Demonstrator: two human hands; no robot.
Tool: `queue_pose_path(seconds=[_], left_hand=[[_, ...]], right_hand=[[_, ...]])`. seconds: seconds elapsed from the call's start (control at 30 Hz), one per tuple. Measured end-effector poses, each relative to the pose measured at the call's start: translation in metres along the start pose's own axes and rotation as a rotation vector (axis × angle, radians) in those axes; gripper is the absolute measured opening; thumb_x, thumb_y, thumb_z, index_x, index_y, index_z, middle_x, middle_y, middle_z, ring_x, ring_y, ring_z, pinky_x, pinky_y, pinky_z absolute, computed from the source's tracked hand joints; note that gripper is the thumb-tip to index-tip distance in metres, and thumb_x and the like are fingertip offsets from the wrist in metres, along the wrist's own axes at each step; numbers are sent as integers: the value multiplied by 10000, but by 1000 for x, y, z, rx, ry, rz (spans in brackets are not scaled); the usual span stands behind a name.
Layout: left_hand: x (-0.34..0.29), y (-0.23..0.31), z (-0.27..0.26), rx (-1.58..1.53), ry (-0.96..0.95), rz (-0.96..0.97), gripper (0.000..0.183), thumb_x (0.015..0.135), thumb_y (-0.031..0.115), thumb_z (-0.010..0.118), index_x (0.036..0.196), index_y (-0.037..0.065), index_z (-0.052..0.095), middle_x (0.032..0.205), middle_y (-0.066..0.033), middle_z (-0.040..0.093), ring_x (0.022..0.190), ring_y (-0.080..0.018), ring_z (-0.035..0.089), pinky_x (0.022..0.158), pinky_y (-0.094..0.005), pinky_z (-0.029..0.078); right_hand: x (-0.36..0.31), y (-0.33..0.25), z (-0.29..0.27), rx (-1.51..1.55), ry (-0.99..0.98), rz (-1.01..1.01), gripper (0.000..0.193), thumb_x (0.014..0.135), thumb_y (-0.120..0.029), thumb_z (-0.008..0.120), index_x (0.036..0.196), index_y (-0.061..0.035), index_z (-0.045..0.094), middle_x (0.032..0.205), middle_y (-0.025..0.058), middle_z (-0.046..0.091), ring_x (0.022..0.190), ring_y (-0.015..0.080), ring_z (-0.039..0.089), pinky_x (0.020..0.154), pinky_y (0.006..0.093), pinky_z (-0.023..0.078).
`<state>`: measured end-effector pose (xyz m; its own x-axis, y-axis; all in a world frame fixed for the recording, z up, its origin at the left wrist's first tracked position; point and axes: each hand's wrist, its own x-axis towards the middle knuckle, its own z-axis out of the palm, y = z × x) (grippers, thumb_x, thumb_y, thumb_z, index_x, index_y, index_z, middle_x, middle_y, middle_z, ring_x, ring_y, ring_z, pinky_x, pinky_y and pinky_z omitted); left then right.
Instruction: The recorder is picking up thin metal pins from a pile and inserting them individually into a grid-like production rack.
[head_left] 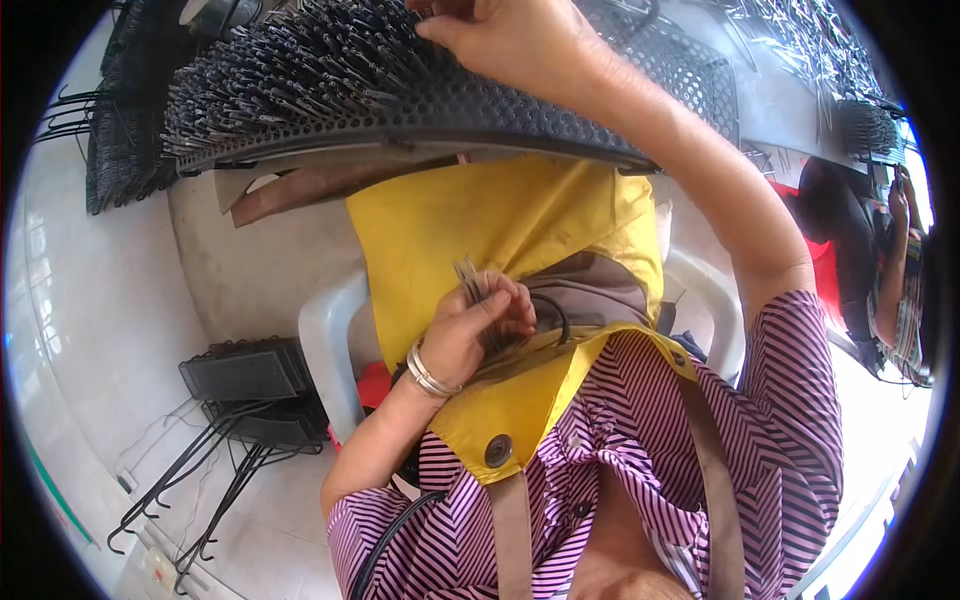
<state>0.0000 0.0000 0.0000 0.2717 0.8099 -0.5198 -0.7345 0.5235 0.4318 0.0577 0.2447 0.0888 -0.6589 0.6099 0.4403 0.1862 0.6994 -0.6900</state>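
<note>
Close to my lap, my left hand point(482, 312) is closed around a small bunch of thin metal pieces point(466, 272), whose narrow tips stick up past the fingers. My right hand point(515, 38) reaches over a black perforated rack point(400, 130) at the top edge of the view. Its thumb and finger pinch together there; what lies between them is too small and partly cut off to make out. Many slim dark metal pieces point(290, 75) stand upright in the rack's holes, packed closely to the left of my right hand.
A yellow apron point(430, 220) covers my lap on a white plastic chair point(335, 325). Black racks with long hooks point(245, 375) lie at lower left. Loose metal pieces point(800, 45) are spread on the table at upper right. Another person's arm point(893, 270) shows at far right.
</note>
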Motion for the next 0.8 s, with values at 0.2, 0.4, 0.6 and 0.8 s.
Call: queue_pose_path(seconds=[0.2,0.4,0.6,0.8], left_hand=[[-4,5,2,11,51,2,180,856,185,522,941,26,514,886,-85,564,811,-182,566,714,-307,480],[-5,6,-1,-59,-17,-6,209,861,160,496,991,-4,502,956,-144,545,896,-244,559,775,-363,481],[-3,11,7,-85,-16,4,246,843,164,503,1001,-25,509,951,-143,558,885,-249,566,769,-361,479],[-1,9,8,-43,-103,-85,271,827,139,490,1021,-50,509,932,-164,571,878,-256,577,786,-350,478]], right_hand=[[-1,8,11,4,72,-100,54,646,-9,559,679,22,529,623,198,544,646,370,561,553,429,430],[-22,-6,4,-279,220,-514,115,703,-72,625,720,6,542,677,156,587,572,347,572,499,377,455],[-107,-25,17,247,-391,238,161,730,-122,663,733,27,600,619,106,564,513,117,525,455,279,410],[-148,-32,39,712,-455,647,217,723,-131,650,830,55,615,674,86,612,591,99,545,551,248,449]])
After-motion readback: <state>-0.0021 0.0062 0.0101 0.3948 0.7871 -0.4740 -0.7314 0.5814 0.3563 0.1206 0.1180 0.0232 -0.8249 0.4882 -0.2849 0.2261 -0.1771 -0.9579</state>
